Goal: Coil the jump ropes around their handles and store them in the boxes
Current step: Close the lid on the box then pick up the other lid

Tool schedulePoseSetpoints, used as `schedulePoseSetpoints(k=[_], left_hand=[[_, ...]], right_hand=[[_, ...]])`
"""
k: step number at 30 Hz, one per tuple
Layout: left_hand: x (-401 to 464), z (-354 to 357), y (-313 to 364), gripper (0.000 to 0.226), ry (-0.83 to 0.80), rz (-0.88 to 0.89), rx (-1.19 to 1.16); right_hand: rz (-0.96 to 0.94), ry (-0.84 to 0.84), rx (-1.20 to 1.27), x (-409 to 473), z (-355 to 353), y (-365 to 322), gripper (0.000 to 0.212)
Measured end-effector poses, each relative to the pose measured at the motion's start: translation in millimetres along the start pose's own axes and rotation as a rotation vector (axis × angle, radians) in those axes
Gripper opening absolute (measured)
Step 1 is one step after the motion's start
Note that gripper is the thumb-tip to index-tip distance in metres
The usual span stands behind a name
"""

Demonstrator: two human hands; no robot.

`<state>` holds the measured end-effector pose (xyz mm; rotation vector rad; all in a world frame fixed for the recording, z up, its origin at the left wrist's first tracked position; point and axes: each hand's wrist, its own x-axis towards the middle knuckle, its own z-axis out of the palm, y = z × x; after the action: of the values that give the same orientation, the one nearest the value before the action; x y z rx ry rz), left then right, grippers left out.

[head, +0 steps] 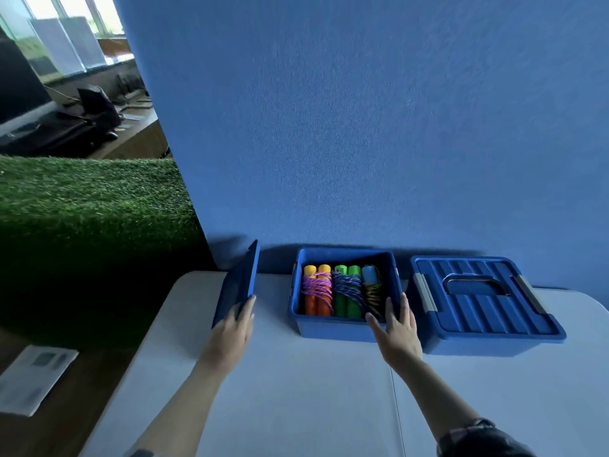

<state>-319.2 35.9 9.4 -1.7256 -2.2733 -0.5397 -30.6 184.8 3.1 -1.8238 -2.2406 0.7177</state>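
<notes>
An open blue box (333,328) stands on the white table by the blue wall. Inside lie three coiled jump ropes: orange handles with pink rope (317,286), green handles with dark blue rope (347,286), and a light blue handle with yellow rope (370,282). My left hand (232,331) grips the near edge of a blue lid (239,283), which is tilted up on its side left of the box. My right hand (397,324) rests on the box's front right corner, fingers spread over the rim.
A second blue box (484,305) with its lid latched on stands right of the open one. Artificial grass (89,206) rises to the left of the table (296,390). A paper sheet (33,377) lies on the brown floor at lower left.
</notes>
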Motion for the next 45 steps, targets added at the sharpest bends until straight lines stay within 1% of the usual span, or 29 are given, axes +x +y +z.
schedulePoseSetpoints(k=[1,3,4,5,6,9,14,16,17,19,21,24,27,29,31,35,38,40,42,45], left_hand=[[5.0,-5.8,-0.4,0.044,0.017,-0.005,-0.008],[13.4,-17.7,-1.1,0.024,-0.014,-0.075,-0.059],[17.2,-20.5,-3.0,0.028,-0.009,-0.134,-0.114],[20.9,-23.4,-5.0,0.039,-0.019,-0.186,-0.18],[24.6,-28.5,-6.9,0.044,-0.02,-0.215,-0.238],[35.0,-47.0,-11.4,0.043,0.109,-0.193,-0.249],[61.3,-93.6,1.4,0.041,0.362,-0.048,-0.329],[69.9,-115.8,10.2,0.04,0.417,-0.034,-0.41],[74.3,-127.1,15.3,0.041,0.41,-0.069,-0.488],[82.1,-141.3,24.2,0.046,0.326,-0.173,-0.703],[90.3,-144.5,31.1,0.05,0.229,-0.223,-0.863],[101.4,-132.9,40.9,0.05,0.07,-0.288,-1.016],[106.9,-109.7,49.6,0.049,-0.125,-0.379,-1.103],[108.7,-90.1,48.6,0.047,-0.237,-0.392,-1.086],[109.6,-71.0,43.2,0.045,-0.311,-0.413,-1.062],[113.0,-41.0,33.2,0.043,-0.407,-0.512,-1.034],[115.2,-24.6,30.3,0.043,-0.495,-0.543,-0.985],[115.3,-15.1,28.2,0.047,-0.509,-0.574,-0.992],[112.3,-7.4,26.9,0.046,-0.508,-0.604,-0.952],[103.1,9.9,28.7,0.041,-0.47,-0.667,-0.812]], right_hand=[[-0.002,-0.001,0.0,0.0,-0.1,0.1,0.075],[-0.007,-0.005,0.001,-0.2,-0.4,0.2,0.074],[-0.01,-0.004,0.005,-0.1,-0.4,0.7,0.074],[-0.011,-0.003,0.009,-0.5,-0.7,1.3,0.074],[-0.013,-0.004,0.007,-0.7,-0.9,1.8,0.074],[-0.02,-0.014,-0.003,-1.3,-1.9,3.0,0.074],[0.004,-0.006,0.051,-1.7,-4.5,3.9,0.076],[0.003,-0.015,0.058,-1.9,-4.5,3.7,0.076],[0.001,-0.017,0.059,-2.0,-4.7,3.7,0.076],[-0.003,-0.02,0.058,-1.4,-4.8,4.7,0.077],[-0.008,-0.024,0.06,-1.5,-5.6,4.8,0.079],[-0.015,-0.005,0.1,-3.6,-8.1,3.4,0.084],[-0.04,0.044,0.191,-7.6,-9.9,1.8,0.092],[-0.065,0.069,0.235,-10.5,-11.5,2.0,0.097],[-0.092,0.082,0.221,-11.9,-11.9,4.4,0.096],[-0.095,0.025,0.095,-10.2,-10.8,11.9,0.078],[-0.088,-0.017,0.001,-8.4,-12.0,15.9,0.066],[-0.107,-0.016,-0.038,-9.6,-14.6,18.4,0.06],[-0.156,0.032,-0.044,-11.7,-16.9,18.7,0.058],[-0.267,0.158,-0.115,-9.2,-17.0,19.5,0.068]])
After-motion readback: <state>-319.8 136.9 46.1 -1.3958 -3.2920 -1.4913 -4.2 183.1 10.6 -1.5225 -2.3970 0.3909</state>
